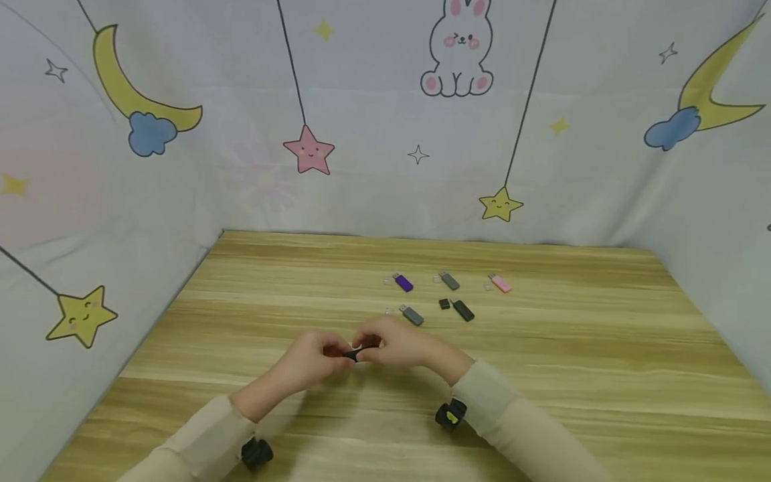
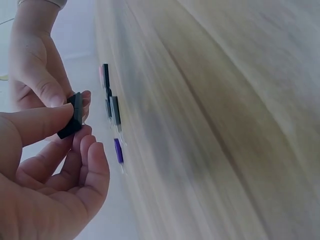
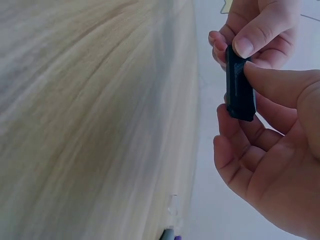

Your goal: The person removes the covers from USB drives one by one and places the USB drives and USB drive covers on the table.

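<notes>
Both hands hold one black USB stick (image 3: 241, 92) between them, above the table near its middle. My left hand (image 1: 310, 358) pinches one end with thumb and fingers. The other end is pinched by my right hand (image 1: 397, 343), its thumb pressed on the flat face in the right wrist view. Fingertips of the two hands nearly meet along the stick. Just beyond the right hand lies a grey USB stick (image 1: 412, 315) with its metal plug bare. Further right are a second black USB stick (image 1: 464, 310) and its small black cap (image 1: 444, 304).
Along the back lie a purple USB stick (image 1: 403, 282), another grey stick (image 1: 449, 280) and a pink stick (image 1: 500, 283), each beside a clear cap. The wooden table (image 1: 602, 348) is bordered by a printed white cloth (image 1: 373, 201) at the back and sides.
</notes>
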`<state>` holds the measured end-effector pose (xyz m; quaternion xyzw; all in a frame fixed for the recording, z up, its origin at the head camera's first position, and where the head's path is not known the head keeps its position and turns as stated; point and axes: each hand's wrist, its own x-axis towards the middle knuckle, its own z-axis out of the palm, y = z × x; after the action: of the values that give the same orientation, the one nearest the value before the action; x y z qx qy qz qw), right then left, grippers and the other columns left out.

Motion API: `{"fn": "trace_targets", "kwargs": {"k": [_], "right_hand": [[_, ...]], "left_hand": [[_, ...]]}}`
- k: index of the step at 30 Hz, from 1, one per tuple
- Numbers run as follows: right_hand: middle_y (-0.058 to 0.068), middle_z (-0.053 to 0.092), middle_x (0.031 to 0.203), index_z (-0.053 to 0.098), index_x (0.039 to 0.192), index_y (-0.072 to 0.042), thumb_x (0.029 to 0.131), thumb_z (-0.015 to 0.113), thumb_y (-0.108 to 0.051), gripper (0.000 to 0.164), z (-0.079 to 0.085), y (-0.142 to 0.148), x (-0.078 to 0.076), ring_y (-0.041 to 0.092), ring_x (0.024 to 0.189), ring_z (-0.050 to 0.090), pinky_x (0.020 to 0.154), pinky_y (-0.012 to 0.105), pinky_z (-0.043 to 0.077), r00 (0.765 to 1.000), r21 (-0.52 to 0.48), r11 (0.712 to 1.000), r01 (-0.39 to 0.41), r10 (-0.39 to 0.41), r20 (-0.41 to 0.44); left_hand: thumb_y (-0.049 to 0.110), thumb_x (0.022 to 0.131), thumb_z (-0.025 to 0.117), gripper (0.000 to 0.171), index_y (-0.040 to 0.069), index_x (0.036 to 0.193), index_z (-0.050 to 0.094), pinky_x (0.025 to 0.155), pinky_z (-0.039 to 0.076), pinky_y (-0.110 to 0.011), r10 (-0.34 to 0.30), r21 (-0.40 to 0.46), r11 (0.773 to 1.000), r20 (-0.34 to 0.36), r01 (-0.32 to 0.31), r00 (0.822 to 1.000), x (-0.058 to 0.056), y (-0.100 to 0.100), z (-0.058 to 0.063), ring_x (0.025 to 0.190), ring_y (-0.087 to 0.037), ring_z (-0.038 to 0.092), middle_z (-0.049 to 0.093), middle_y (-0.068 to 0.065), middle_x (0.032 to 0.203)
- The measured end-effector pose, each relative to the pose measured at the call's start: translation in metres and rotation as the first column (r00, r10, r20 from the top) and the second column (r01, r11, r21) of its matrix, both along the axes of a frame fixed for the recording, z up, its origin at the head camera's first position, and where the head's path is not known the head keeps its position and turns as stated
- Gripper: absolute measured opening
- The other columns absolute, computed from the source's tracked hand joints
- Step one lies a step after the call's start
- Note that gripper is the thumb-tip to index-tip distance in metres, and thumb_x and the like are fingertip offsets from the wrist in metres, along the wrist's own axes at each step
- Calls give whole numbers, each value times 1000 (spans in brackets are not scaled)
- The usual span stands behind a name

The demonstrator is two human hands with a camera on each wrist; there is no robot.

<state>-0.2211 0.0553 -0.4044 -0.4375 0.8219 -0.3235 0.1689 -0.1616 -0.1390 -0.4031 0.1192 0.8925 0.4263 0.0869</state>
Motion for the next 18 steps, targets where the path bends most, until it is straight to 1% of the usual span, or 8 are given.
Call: {"fn": "trace_targets", "kwargs": {"k": [3,7,10,14,18], "right_hand": [[1,67,97,69,107,-5,93,65,-16,18,3,9,3,8,87,59,76,21,49,999,-19,1000,-5,4,-48],[2,66,96,69,108,-5,93,65,-15,19,8,21,9,7,81,56,71,20,48,994,-38,999,-15,11,-105],[1,66,96,69,108,-5,93,65,-14,18,11,27,14,5,78,54,69,19,47,992,-39,999,-11,6,-123],[1,66,99,69,110,-6,94,64,-15,19,14,37,22,3,79,54,69,19,48,995,-46,999,5,-10,-99],[1,67,102,70,110,-7,94,64,-15,19,12,45,27,3,79,54,67,19,48,996,-58,998,12,-17,-86]], "left_hand": [[10,84,73,8,4,89,73,67,50,-28,-23,25,999,3,23,1000,1,6,2,79,-12,60,70,-3,87],[11,84,73,8,3,89,73,65,50,-25,-54,63,997,-7,55,998,2,14,5,77,-11,59,70,-3,86],[9,84,73,8,2,89,73,64,50,-24,-80,91,992,-20,82,997,3,19,5,76,-10,59,70,-4,86],[6,84,72,10,-1,91,73,62,51,-22,-129,128,983,-34,132,991,5,26,6,74,-10,60,70,-7,86],[4,83,72,10,-3,91,72,62,51,-21,-160,155,974,-53,167,986,8,30,6,73,-9,60,70,-8,85]]}}
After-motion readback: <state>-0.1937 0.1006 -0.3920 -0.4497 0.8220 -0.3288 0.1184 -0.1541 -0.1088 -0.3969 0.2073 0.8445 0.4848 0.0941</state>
